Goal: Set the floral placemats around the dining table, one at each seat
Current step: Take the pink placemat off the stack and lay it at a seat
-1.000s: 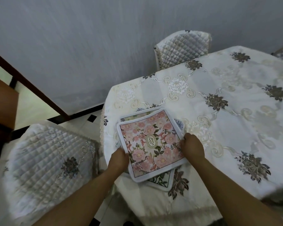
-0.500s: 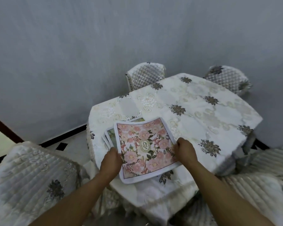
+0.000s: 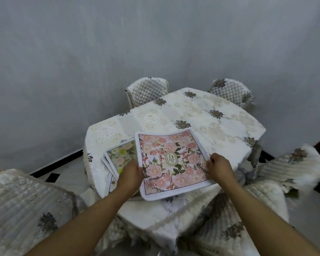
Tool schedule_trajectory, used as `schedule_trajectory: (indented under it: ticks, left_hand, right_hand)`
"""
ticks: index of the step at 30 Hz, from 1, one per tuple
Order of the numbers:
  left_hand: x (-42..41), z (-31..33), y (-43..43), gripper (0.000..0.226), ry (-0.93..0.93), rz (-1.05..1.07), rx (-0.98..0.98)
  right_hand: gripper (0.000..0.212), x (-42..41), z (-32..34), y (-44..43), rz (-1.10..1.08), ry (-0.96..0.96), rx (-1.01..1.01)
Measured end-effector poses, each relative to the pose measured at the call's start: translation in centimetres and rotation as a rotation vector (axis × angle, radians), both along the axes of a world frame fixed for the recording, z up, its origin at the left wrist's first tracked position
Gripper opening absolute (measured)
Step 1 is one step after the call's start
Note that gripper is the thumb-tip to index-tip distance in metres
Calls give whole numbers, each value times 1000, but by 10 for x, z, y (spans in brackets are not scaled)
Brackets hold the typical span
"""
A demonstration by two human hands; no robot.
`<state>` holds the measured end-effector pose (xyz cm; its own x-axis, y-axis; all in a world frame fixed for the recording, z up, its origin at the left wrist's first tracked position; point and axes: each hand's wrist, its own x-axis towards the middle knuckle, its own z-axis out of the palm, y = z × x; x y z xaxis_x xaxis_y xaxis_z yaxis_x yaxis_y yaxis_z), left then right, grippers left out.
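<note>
- Behind the furniture, a plain grey wall [image 3: 100, 61] is seen filling the upper half of the view.
- A dining table [image 3: 211, 122] is covered by a cream embroidered tablecloth [image 3: 155, 215] scattered with dark flower motifs; the cloth is draped over the near edge.
- Quilted cream covers are seen on four chairs: a far left chair [image 3: 148, 91] and a far right chair [image 3: 231, 93] by the wall, a near left chair [image 3: 22, 200], and a right-side chair [image 3: 294, 167].
- A pink floral placemat [image 3: 174, 163] with an oval emblem at its centre is held over the near end of the table. Its near corner juts past the table edge and its far edge is slightly bowed.
- A stack of placemats [image 3: 118, 156] is laid on the tablecloth just left of it, partly overlapped by the pink one; pale green and yellow are shown on the top mat.
- The pink mat's left edge is gripped by the left hand [image 3: 130, 174], whose fingertips are hidden.
- Its right edge is pinched by the curled fingers of the right hand [image 3: 220, 167].
</note>
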<state>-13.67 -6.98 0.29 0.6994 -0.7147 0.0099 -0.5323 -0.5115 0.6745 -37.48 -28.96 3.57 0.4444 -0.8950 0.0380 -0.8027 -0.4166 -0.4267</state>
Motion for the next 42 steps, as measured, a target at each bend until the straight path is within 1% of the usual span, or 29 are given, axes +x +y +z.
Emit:
schedule_trajectory:
  ticks: [2,5,10,13,15,19,22,27,30,37,40,42]
  left_hand:
    - [-19,5,-17,12,-18,-43,-8]
    - [-54,14,-49,8,-51,-91,-29]
    - [-125,18,-113,17,-91,-92,-9]
    - [-178,11,-150,19,-87,-66,10]
    - [-214,2,-169,20,-78,-34,10]
    - [-264,-3,-197,18,-70,37,24]
    - [-280,1,-211,17,-38,96,19]
    - [-276,4,-246,18,-54,155,18]
    - [-273,-2,-281,19,-31,156,22]
    - [-294,-19,-368,19,49,210,57]
    - [-296,-25,-413,19,50,267,76]
    - [-291,-25,-443,19,18,315,92]
  right_hand:
    - [18,-25,7,-14,-47,6,-4]
    - [22,-67,13,-40,-91,-28,-31]
    - [19,-147,17,-93,-137,-76,-22]
    - [15,-198,19,-134,-118,-126,-19]
    - [12,-228,20,-162,-80,-116,-28]
    - [22,-263,24,-208,0,-83,-14]
    - [22,-262,26,-238,36,-74,8]
    - [30,-241,26,-280,91,-63,-37]
    - [25,-241,16,-315,101,-50,-23]
    - [25,-242,-9,-424,149,11,-32]
    - [24,-226,-25,-478,224,10,-9]
    - [25,-212,-38,-515,296,-18,8]
